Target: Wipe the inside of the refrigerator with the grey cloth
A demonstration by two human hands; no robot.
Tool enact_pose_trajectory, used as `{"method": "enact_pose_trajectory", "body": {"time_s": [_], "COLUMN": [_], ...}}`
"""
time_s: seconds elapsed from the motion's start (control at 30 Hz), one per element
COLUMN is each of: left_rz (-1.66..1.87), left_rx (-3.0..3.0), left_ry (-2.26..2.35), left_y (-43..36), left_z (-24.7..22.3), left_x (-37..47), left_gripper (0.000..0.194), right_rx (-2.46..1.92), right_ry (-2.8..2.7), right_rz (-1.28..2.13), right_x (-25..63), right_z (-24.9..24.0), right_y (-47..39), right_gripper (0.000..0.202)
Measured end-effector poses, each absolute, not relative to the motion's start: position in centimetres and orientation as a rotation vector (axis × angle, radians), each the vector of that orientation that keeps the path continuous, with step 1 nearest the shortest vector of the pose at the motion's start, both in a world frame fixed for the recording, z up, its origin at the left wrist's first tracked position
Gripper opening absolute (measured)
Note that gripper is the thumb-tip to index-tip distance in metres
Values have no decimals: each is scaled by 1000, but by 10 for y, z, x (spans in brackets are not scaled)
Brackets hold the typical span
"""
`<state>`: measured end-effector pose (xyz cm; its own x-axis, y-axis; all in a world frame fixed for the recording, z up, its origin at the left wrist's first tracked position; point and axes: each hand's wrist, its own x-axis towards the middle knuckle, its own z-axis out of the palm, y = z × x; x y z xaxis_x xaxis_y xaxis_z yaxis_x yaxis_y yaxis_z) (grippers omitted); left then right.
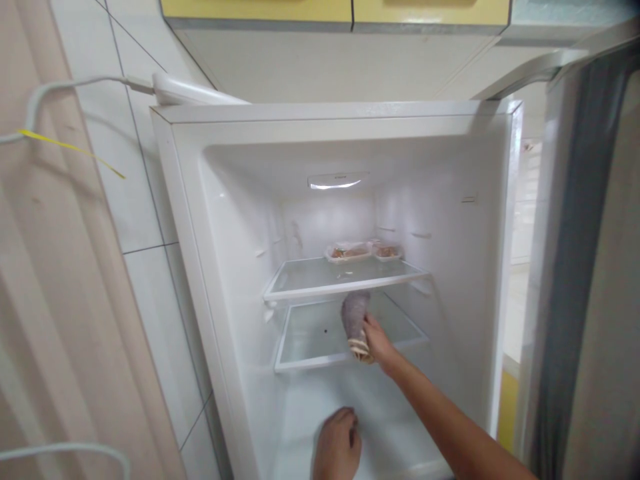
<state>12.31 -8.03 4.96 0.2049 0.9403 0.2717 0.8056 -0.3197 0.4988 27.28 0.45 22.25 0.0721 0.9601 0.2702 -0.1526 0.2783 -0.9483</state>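
Observation:
Inside an open refrigerator point(215, 267), my right hand point(379, 341) grips a folded grey cloth point(355, 315) with a cream-and-brown striped end. The cloth is just above the lower glass shelf point(307, 333), below the front edge of the upper glass shelf point(300, 277). Whether it touches the lower shelf, I cannot tell. A small dark speck point(325, 331) shows on that shelf, left of the cloth. Lower down, my left hand point(339, 443) is closed with fingers curled in, over the white lower part of the compartment. Nothing shows in its fingers.
Two wrapped food trays, the left one point(349, 252) larger than the right one point(387, 251), stand at the back of the upper shelf. The open door point(575, 300) is on the right. A white cable point(80, 81) and a pale curtain point(55, 300) hang at left; yellow cabinets point(260, 9) are overhead.

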Motion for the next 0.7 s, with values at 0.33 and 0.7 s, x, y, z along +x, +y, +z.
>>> {"method": "enact_pose_trajectory", "body": {"time_s": [0.33,0.7], "left_rz": [768,788], "left_rx": [2219,2227], "left_ry": [1646,1641], "left_y": [-82,-77], "left_z": [48,42], "left_x": [122,118], "left_gripper": [45,48], "right_rx": [-1265,-1511], "right_ry": [-2418,-2283], "right_rz": [206,18], "right_x": [183,245], "right_z": [227,213], "right_y": [-44,-39], "right_gripper": [68,67]}}
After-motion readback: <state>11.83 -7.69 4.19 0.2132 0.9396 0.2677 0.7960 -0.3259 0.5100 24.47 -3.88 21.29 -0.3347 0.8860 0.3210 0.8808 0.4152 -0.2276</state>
